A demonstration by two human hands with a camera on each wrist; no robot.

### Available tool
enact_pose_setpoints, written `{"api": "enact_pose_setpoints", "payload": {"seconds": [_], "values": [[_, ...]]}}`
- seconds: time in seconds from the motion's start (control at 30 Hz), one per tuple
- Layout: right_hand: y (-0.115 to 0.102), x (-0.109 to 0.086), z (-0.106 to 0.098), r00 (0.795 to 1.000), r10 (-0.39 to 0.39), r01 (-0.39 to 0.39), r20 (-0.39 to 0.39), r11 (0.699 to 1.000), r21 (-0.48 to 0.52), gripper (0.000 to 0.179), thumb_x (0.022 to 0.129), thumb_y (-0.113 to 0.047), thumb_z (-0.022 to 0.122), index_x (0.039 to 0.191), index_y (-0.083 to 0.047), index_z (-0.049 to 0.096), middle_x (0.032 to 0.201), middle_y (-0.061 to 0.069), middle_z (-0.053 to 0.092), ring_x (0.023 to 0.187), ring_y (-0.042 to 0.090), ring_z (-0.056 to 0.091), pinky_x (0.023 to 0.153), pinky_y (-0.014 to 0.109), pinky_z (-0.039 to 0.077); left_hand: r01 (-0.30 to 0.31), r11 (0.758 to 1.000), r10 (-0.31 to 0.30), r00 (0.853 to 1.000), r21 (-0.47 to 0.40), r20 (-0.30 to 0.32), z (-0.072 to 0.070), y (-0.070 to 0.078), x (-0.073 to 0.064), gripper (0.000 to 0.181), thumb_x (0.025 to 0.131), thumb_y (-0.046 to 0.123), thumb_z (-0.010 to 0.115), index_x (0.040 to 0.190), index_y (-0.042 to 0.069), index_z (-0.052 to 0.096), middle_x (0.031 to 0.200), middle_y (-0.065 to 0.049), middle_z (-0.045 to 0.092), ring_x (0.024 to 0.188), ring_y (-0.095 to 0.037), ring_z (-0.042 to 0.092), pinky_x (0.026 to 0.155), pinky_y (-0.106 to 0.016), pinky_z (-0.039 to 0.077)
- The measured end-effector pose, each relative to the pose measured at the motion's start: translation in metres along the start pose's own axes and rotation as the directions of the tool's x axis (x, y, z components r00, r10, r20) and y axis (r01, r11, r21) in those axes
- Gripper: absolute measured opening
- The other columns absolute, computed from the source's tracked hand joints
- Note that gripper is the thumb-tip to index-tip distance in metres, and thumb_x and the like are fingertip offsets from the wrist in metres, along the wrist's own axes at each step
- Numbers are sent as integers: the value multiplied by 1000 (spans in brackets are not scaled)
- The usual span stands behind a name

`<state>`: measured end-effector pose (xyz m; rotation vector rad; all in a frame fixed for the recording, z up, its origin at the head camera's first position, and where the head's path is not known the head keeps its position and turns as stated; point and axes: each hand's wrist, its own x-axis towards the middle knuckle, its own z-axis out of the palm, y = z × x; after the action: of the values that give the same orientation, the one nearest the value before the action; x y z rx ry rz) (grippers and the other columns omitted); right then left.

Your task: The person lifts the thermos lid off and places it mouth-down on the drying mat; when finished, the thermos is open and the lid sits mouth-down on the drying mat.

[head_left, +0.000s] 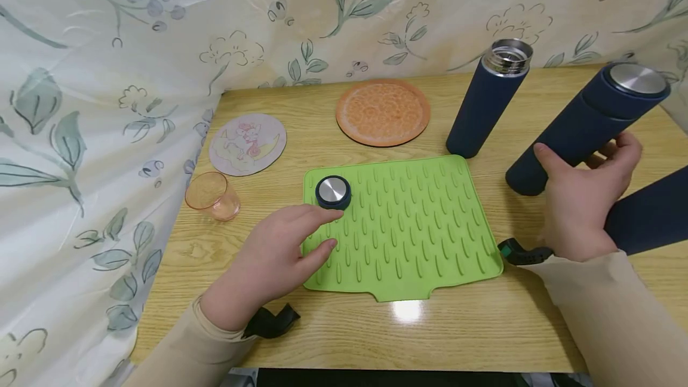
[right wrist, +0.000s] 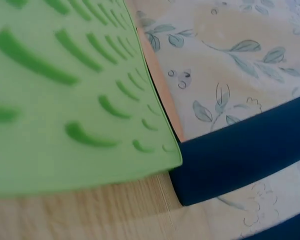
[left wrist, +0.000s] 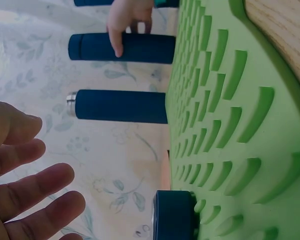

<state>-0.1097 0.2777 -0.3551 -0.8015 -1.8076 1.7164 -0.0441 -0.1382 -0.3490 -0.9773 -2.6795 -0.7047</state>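
Observation:
My right hand [head_left: 588,205] grips the lower body of a capped navy thermos [head_left: 577,124], thumb on its near side and fingers curled behind. That thermos stands upright on the wooden table. Over the green ridged drying mat [head_left: 398,226], my left hand [head_left: 274,249] reaches in with thumb and fingers apart, holding nothing. Just beyond its fingertips sits a navy lid with a silver top [head_left: 333,190], on the mat's far left corner. An uncapped navy thermos [head_left: 486,103] with a bare steel neck [left wrist: 71,104] stands behind the mat's far right corner.
Another navy thermos [head_left: 653,214] stands at the right edge, partly out of view. A pink glass [head_left: 215,196] and a round cartoon coaster [head_left: 248,145] are at the left. An orange round mat [head_left: 383,112] lies at the back, before a floral curtain [head_left: 231,64].

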Motion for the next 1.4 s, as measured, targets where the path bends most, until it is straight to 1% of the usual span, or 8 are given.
{"api": "enact_pose_setpoints", "payload": {"seconds": [0.17, 0.37, 0.47, 0.7, 0.9, 1.1, 1.2, 1.4], "values": [[-2, -21, 1, 981, -191, 192, 34, 981, -7, 82, 89, -14, 93, 156, -31, 48, 146, -11, 54, 128, 6, 49, 106, 29, 41, -15, 1000, 15, 1000, 3, -9, 0, 1, 2, 44, 95, 21, 87, 137, 13, 76, 125, -2, 81, 116, -23, 77, 99, -46, 64], [-5, -52, 1, 864, -476, 477, 163, 878, 38, 85, 76, 8, 93, 151, -18, 61, 137, -4, 68, 124, 16, 63, 95, 28, 47, -55, 998, 56, 997, 16, -44, -2, 4, 7, 47, 93, 21, 89, 137, 12, 76, 128, -5, 79, 121, -26, 75, 102, -47, 63], [-7, -65, -2, 773, -560, 579, 299, 815, 28, 89, 66, 17, 94, 146, -13, 68, 134, -8, 71, 120, 11, 66, 93, 22, 48, -88, 996, 88, 993, 4, -81, -5, 7, 10, 50, 92, 20, 90, 138, 11, 74, 133, -7, 77, 125, -28, 74, 105, -48, 62], [-11, -90, -7, 469, -626, 823, 623, 566, -50, 95, 56, 2, 104, 144, -7, 71, 130, 10, 77, 117, 2, 64, 95, 13, 44, -187, 982, 180, 973, -34, -146, -11, 15, 12, 65, 89, 20, 92, 148, 7, 67, 146, -13, 69, 137, -31, 67, 115, -49, 56], [-11, -103, -4, 299, -612, 907, 732, 420, -20, 94, 54, -8, 109, 141, -12, 73, 127, 13, 79, 115, 35, 74, 102, 13, 40, -274, 959, 255, 946, -74, -200, -16, 26, 15, 75, 86, 17, 93, 152, 5, 59, 156, -19, 61, 142, -35, 62, 117, -51, 54], [-12, -110, 3, 127, -602, 961, 788, 273, 54, 91, 54, -10, 110, 137, -11, 74, 122, 8, 79, 110, 32, 76, 92, 49, 61, -362, 928, 342, 922, -90, -179, -21, 35, 19, 72, 84, 9, 93, 150, 9, 62, 160, -21, 57, 146, -35, 58, 119, -51, 53], [-12, -112, 6, 78, -582, 970, 810, 232, 73, 89, 55, -13, 110, 136, -9, 74, 120, 8, 79, 109, 32, 77, 92, 55, 64, -399, 913, 381, 909, -87, -167, -20, 35, 20, 66, 83, 5, 91, 144, 9, 68, 158, -21, 58, 146, -35, 58, 119, -50, 52], [-11, -116, 8, 57, -572, 975, 818, 207, 77, 87, 57, -18, 110, 135, -8, 74, 118, 8, 78, 109, 29, 76, 92, 53, 64, -430, 894, 407, 896, -122, -178, -18, 32, 19, 64, 80, 1, 92, 140, 9, 71, 147, -19, 65, 133, -33, 65, 108, -47, 59]]}}
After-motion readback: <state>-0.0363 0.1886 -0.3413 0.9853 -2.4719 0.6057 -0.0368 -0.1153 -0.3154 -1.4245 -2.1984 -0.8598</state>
